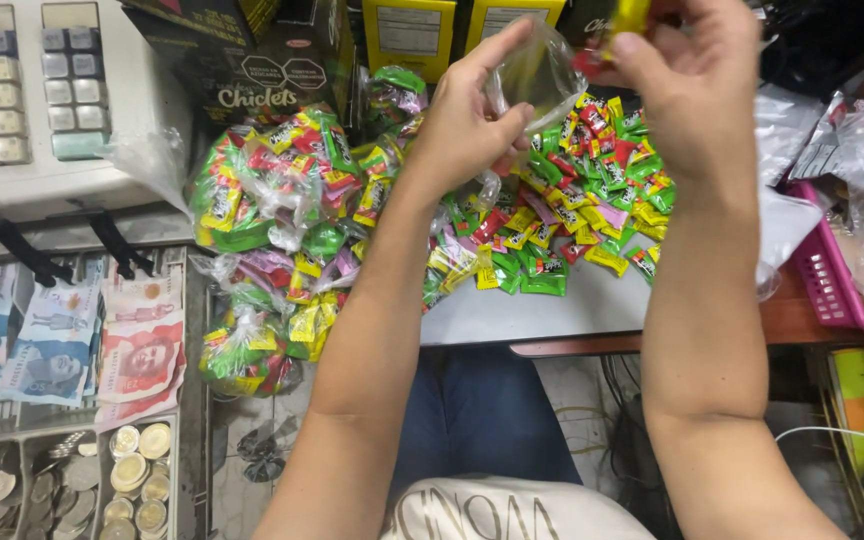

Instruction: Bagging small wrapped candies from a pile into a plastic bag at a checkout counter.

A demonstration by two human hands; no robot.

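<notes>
Small clear plastic bag (535, 75) held up above the worktop (552, 310), between both hands. Film thin, glossy, crumpled, mouth pulled open; candies below show through it. Left hand (467, 125): grip pinching the bag's left edge between thumb and fingers. Right hand (697, 85): fingertips pressed together on a few wrapped candies (624, 22), yellow and red, at the bag's mouth. Directly beneath, a loose heap of wrapped candies (582, 200) in green, red, yellow and pink lies on the worktop. Left of it, filled bags of candies (272, 220). Open cash drawer (62, 400) at far left with banknotes and coins.
</notes>
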